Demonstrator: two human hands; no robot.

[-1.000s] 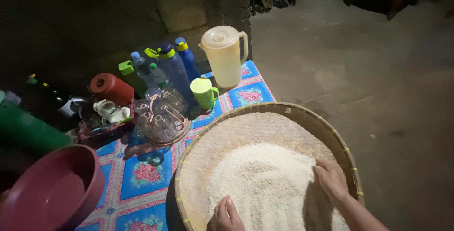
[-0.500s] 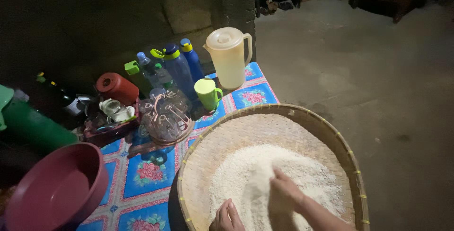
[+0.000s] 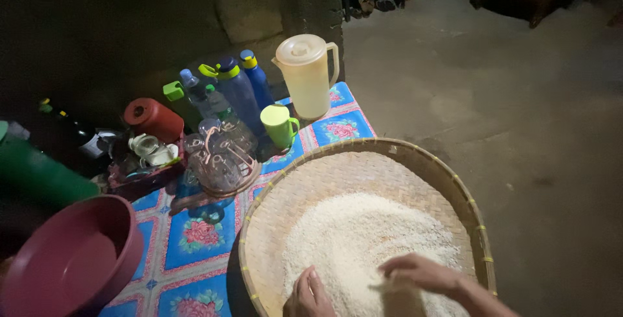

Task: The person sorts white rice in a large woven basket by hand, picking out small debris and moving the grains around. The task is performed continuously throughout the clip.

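Rice (image 3: 363, 239) heaped in round woven tray (image 3: 324, 174), tray on floral tablecloth (image 3: 195, 252). Left hand (image 3: 307, 296) rests at near edge of heap, fingers loosely spread, holding nothing. Right hand (image 3: 418, 271) flat on grains, fingers extended, not gripping. Best: light, shallow sweeps, palm low, away from rim. Beyond: green cup (image 3: 279, 124), pale jug (image 3: 305, 75), blue bottles (image 3: 239, 90).

No packages, labels, signs or screens visible.
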